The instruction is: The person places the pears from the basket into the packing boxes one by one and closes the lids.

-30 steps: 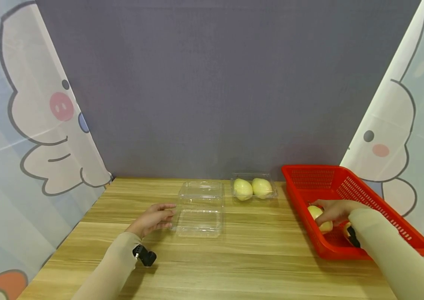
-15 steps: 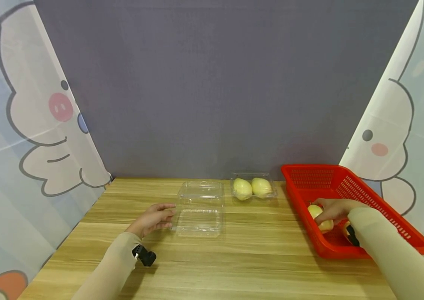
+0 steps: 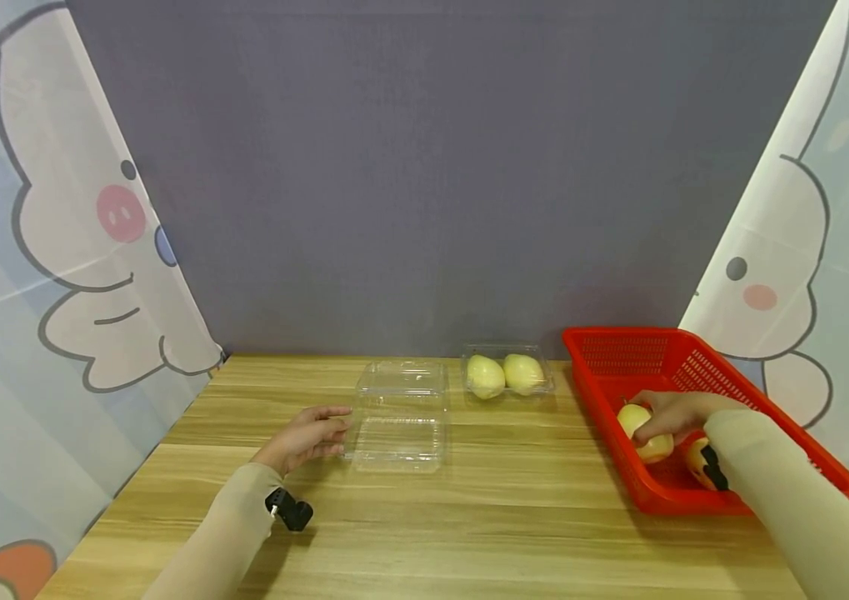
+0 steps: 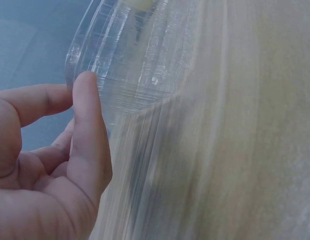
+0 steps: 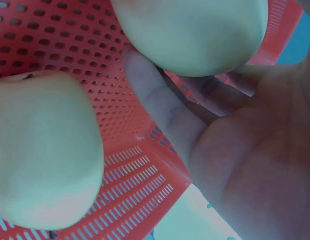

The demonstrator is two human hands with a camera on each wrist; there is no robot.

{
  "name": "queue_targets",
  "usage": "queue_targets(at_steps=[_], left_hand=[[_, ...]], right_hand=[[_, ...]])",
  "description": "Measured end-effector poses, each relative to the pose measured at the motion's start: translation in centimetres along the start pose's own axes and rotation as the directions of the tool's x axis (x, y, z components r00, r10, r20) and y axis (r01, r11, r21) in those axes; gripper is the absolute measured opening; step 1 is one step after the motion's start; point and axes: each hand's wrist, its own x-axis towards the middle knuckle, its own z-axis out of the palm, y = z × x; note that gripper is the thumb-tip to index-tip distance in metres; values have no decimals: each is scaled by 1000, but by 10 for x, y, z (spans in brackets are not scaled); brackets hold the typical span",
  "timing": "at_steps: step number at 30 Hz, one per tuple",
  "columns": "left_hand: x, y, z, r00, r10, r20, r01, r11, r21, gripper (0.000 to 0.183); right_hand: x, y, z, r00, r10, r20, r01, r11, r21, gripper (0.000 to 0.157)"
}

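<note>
My right hand [image 3: 670,414] grips a pale yellow apple [image 3: 645,433] inside the red plastic basket [image 3: 622,467]. In the right wrist view the fingers curl around this apple [image 5: 195,35] from below, and a second apple [image 5: 45,150] sits apart from it in the basket. That second apple [image 3: 700,463] is partly covered by my right wrist in the head view. My left hand [image 3: 307,440] pinches the left edge of a clear plastic clamshell box [image 3: 397,437], which stands with its lid raised. Thumb and forefinger meet at its rim [image 4: 74,60] in the left wrist view.
Behind and to the right of the clamshell, another clear box [image 3: 550,385] holds two pale apples [image 3: 505,376]. A grey backdrop [image 3: 424,183] rises along the far edge of the wooden table [image 3: 469,533]. Printed curtains [image 3: 94,333] hang at both sides.
My right hand and its apple have shifted slightly up and to the right within the basket. More of the second apple shows now. My left hand stays at the box edge.
</note>
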Motion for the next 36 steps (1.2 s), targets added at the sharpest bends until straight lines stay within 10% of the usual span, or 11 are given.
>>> queue_targets(at_steps=[15,36], left_hand=[[-1,-1,-1,1000,0,0,0,1000,-15,50],[1,-2,-2,1000,6,3,-6,1000,-2,49]], right_hand=[[-18,-15,-10,990,-122,-75,102,969,-225,67],[-41,-40,-14,947,-267,-179,222,946,-235,66]])
